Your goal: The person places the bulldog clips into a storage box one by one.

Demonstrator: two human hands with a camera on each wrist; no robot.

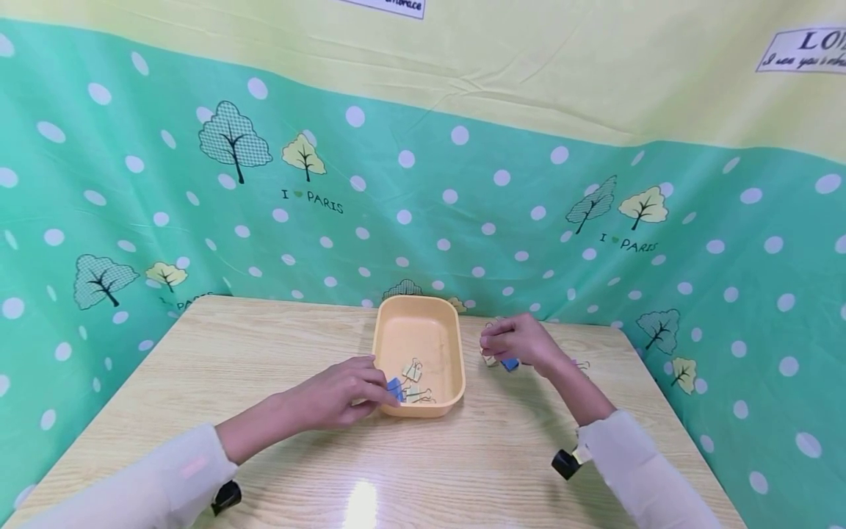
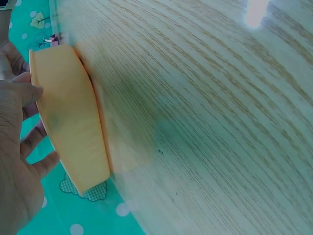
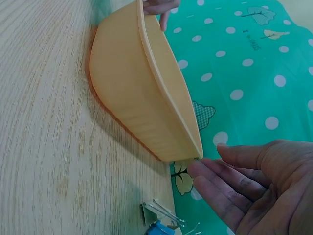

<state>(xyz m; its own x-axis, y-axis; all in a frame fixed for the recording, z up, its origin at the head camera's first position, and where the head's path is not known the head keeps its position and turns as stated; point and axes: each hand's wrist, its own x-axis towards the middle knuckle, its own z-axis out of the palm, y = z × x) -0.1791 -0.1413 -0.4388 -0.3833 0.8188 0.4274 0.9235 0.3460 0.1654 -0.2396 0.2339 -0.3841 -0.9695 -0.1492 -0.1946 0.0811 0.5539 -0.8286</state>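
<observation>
A peach-coloured plastic tray point(image 1: 418, 410) stands on the table, several binder clips inside it: a blue one point(image 1: 395, 389), a pale one point(image 1: 413, 370) and others near its front wall. My left hand point(image 1: 350, 393) is at the tray's near left corner. In the left wrist view its thumb point(image 2: 33, 93) overlaps the outer wall by the rim, its fingers spread. The blue clip lies right by these fingertips. My right hand point(image 1: 518, 342) hovers right of the tray, nothing between its thumb and fingers point(image 3: 220, 191). Below it sit a pale clip point(image 3: 150, 214) and a blue clip point(image 3: 160, 228).
Another clip point(image 1: 581, 364) lies further right on the wood-grain table point(image 1: 423, 470), partly behind my right forearm. A green dotted curtain point(image 1: 449, 242) with trees hangs behind the table and along both sides.
</observation>
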